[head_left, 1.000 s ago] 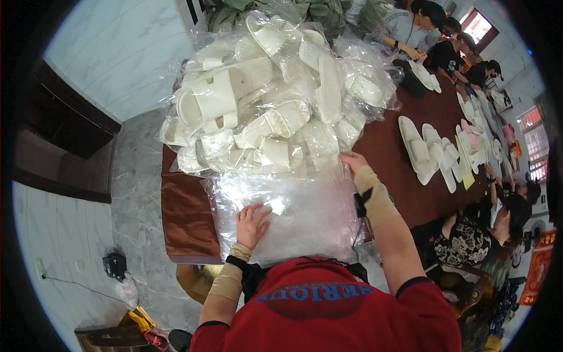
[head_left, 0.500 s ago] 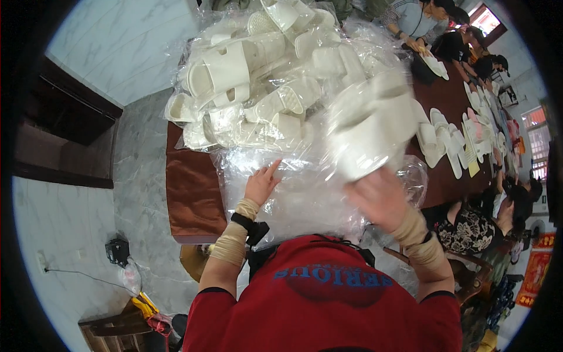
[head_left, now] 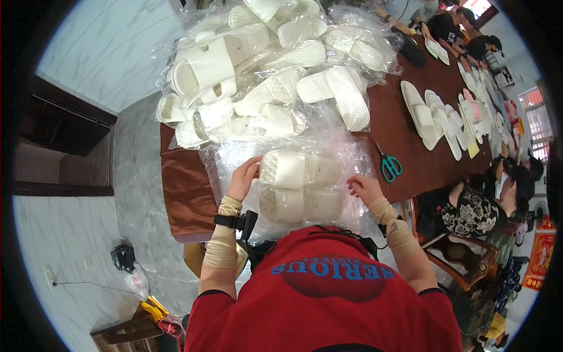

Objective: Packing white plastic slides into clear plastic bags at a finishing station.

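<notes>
A pair of cream-white slide slippers point(head_left: 289, 174) lies side by side on a layer of clear plastic bags point(head_left: 234, 154), soles down, in front of me. My left hand point(head_left: 243, 176) is at the left end of the upper slipper, fingers stretched out with the tips against its edge. To the right of the pair, my right hand point(head_left: 365, 188) hovers over the plastic, a little apart from the slippers. Its fingers are loosely bent and spread, with nothing visible in them. Whether the pair lies on top of a bag or inside one, I cannot tell.
Beyond the pair rises a heap of plastic-wrapped white slippers point(head_left: 258, 88). Teal-handled scissors point(head_left: 389, 166) lie on the brown-covered table point(head_left: 410, 176) to my right. More slippers point(head_left: 435, 120) stand in a row further right, where other people work. A wooden chair point(head_left: 463, 258) is near the table.
My right hand has set the slippers down on the plastic and drawn back from them. My left hand has moved slightly left, to the pair's edge. The scissors are now visible.
</notes>
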Demonstrator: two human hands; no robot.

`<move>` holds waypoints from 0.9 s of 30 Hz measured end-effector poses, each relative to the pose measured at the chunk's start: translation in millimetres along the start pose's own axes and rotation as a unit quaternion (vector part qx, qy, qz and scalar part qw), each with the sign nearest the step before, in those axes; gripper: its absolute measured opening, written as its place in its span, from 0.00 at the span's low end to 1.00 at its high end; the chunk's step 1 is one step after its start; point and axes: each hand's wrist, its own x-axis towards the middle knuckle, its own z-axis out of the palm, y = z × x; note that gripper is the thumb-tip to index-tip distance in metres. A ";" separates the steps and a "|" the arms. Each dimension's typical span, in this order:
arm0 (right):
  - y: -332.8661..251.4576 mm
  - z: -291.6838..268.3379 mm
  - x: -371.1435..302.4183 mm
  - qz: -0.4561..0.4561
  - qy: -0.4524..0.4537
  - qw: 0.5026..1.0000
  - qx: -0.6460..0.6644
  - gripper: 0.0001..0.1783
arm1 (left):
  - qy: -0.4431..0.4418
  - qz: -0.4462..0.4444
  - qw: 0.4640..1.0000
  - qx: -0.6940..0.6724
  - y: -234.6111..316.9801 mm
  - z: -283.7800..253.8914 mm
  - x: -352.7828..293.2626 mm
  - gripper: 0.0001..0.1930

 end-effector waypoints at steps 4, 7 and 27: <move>-16.7 9.1 0.1 -0.051 0.202 0.972 -0.111 0.21 | 0.033 0.005 0.997 0.073 10.7 20.8 -18.4 0.17; -21.3 5.7 1.5 -0.036 0.274 0.950 -0.145 0.22 | 0.021 0.003 0.998 0.054 11.8 23.2 -21.5 0.17; -9.7 45.8 47.1 -0.238 -0.052 0.970 -0.015 0.25 | 0.155 0.040 0.983 -0.090 -12.4 3.9 -30.5 0.15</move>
